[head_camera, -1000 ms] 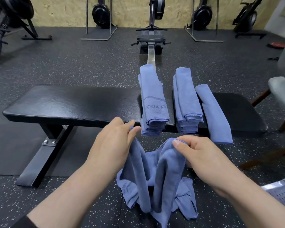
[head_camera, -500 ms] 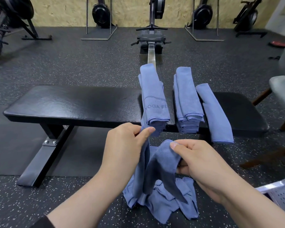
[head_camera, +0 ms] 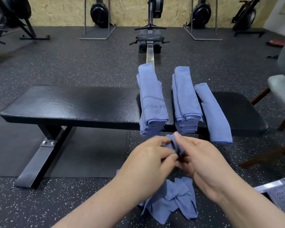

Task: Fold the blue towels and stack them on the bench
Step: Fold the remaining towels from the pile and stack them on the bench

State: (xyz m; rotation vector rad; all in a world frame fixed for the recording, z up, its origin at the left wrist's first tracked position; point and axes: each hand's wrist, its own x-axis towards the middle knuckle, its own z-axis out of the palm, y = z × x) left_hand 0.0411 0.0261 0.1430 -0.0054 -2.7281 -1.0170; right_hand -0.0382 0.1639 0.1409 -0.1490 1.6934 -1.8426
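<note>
From where I watch, the black padded tabletop (head_camera: pixel 69 102) runs across the view, its left half bare. Right of its middle I see a stack of folded blue towels (head_camera: pixel 152 102) with lettering on top, then a second stack (head_camera: pixel 186 99) just beside it, then a single folded towel (head_camera: pixel 212 112) leaning slightly, its near end hanging past the tabletop's front edge.

Below those stacks, in front of the tabletop, the left hand (head_camera: pixel 148 163) and the right hand (head_camera: pixel 202 160) meet close together. Between them sits the loose blue towel (head_camera: pixel 173 199): its top bunch pokes up between the fingers, and the rest hangs down beneath the wrists, crumpled above the speckled floor (head_camera: pixel 39 203). The left hand's fingers curl round the cloth; the right hand's thumb and fingers pinch the same bunch. The hands are blurred, so I can't quite tell exactly which fingers hold the edge.

At far right a grey chair (head_camera: pixel 283 89) stands near the tabletop's end.
</note>
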